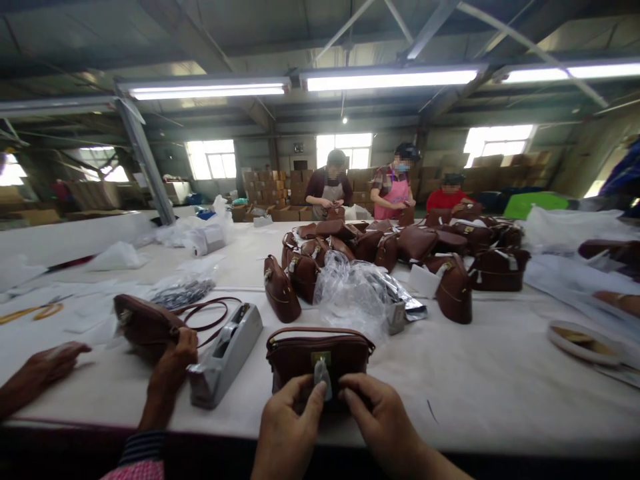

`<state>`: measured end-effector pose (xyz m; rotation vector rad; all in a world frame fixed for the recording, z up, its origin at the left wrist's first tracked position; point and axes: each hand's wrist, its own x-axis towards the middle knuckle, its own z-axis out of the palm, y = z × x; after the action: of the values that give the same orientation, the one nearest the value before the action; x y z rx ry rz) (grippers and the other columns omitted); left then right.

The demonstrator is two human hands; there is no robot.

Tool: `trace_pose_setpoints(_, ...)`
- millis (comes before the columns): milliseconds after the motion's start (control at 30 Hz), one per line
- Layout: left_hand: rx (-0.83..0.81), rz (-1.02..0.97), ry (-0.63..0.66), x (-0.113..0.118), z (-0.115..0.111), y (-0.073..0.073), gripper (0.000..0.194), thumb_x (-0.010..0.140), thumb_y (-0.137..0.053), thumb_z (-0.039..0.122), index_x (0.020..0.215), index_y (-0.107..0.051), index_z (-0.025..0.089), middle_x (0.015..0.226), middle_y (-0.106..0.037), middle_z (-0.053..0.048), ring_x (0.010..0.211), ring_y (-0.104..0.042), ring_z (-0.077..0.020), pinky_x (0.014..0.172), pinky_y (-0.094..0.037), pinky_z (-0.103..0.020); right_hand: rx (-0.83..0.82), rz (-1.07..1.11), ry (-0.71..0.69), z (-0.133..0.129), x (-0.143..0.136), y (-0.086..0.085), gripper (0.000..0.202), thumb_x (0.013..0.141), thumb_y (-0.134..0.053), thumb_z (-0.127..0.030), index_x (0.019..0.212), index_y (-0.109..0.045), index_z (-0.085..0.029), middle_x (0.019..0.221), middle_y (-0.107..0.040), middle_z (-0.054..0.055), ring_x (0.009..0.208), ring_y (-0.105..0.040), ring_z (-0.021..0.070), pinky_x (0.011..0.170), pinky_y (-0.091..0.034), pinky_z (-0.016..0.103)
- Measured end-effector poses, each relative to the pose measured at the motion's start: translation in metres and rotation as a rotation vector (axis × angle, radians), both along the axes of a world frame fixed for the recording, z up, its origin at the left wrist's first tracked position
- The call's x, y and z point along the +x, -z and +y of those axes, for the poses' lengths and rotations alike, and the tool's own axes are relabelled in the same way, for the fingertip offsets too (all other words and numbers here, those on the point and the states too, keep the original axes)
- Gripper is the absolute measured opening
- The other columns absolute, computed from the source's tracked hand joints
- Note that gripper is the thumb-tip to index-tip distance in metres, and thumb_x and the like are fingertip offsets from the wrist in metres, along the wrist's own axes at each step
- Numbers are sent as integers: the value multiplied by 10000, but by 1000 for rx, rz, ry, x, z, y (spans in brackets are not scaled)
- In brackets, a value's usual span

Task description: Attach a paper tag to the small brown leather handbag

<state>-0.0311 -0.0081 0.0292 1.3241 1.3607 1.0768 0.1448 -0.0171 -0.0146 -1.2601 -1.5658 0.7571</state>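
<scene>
A dark brown handbag (290, 353) stands upright on the white table in front of me, its carrying strap lying along the top. From the gold plate (321, 357) on its front hangs a small tag in a translucent wrap (323, 381). My left hand (290, 427) pinches this wrapped tag between thumb and fingers. My right hand (383, 420) is closed at the right side of the bag's front, thumb and forefinger close together. What those fingers hold, if anything, is hidden.
A grey tape dispenser (227, 357) stands left of the bag. Beyond it, a neighbour's hand (173, 360) holds another brown bag (145, 327). Crumpled clear plastic (345, 293) and many piled bags (415, 243) lie ahead. A round tray (583, 343) sits at right. Several people work across the table.
</scene>
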Motion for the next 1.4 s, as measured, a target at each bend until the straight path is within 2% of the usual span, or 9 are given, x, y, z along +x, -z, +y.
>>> trace_pose_setpoints(200,-86,-207,-137,24,9,21,505,636,-761,577,874,-755,132,717,-749,-74,699,-672,-229,660,-518,-292,493,-393,-72,24,1,-51,268,939,-501,-163,1124,-690,-205,1068,-648,113,969,-588,224,845,-471,341)
trace_pose_setpoints(333,-98,-289,-150,24,12,34,517,617,-782,572,865,-748,120,681,-714,-59,639,-609,-179,600,-478,-262,581,-583,-102,45,1,-71,171,900,-594,-189,1008,-718,-234,1112,-639,78,1041,-528,245,920,-386,401)
trace_pose_setpoints(500,-119,-310,-127,22,12,36,476,616,-787,553,832,-750,131,640,-677,-31,612,-574,-154,569,-445,-239,555,-574,-337,68,2,-72,120,871,-619,-182,842,-725,-230,1009,-685,29,949,-573,200,882,-380,368)
trace_pose_setpoints(767,7,-153,-60,17,9,35,379,736,-697,510,861,-730,154,667,-686,-22,672,-609,-187,628,-474,-258,565,-561,-476,79,1,-78,176,867,-568,-140,768,-699,-205,903,-678,15,832,-577,164,833,-397,339)
trace_pose_setpoints(900,127,12,-13,12,7,38,331,821,-624,474,931,-725,179,724,-712,-24,687,-635,-193,655,-503,-273,586,-639,-495,80,-4,-81,162,863,-569,-142,740,-663,-189,919,-668,19,817,-556,166,800,-399,331)
trace_pose_setpoints(1033,355,152,-47,11,8,44,248,862,-587,402,930,-721,204,858,-741,-53,780,-677,-213,736,-533,-302,582,-774,-461,77,-10,-82,109,816,-594,-133,719,-629,-169,906,-648,37,797,-529,174,762,-399,324)
trace_pose_setpoints(1200,535,262,-75,12,9,48,231,880,-554,374,892,-708,203,810,-721,-60,748,-680,-211,716,-532,-313,573,-1007,-434,70,-16,-90,76,752,-665,-207,729,-604,-168,899,-623,53,792,-509,197,725,-386,348)
trace_pose_setpoints(1300,482,233,-68,11,8,46,240,869,-562,389,897,-713,205,838,-724,-65,781,-679,-222,740,-527,-321,580,-1089,-439,70,-19,-95,103,734,-679,-236,753,-610,-162,900,-616,61,791,-507,205,720,-392,358)
trace_pose_setpoints(1400,271,129,-31,9,9,41,281,851,-583,430,934,-723,201,837,-735,-55,784,-672,-224,732,-520,-310,546,-1024,-450,75,-19,-97,73,782,-649,-221,747,-634,-159,899,-618,57,801,-528,194,748,-419,340)
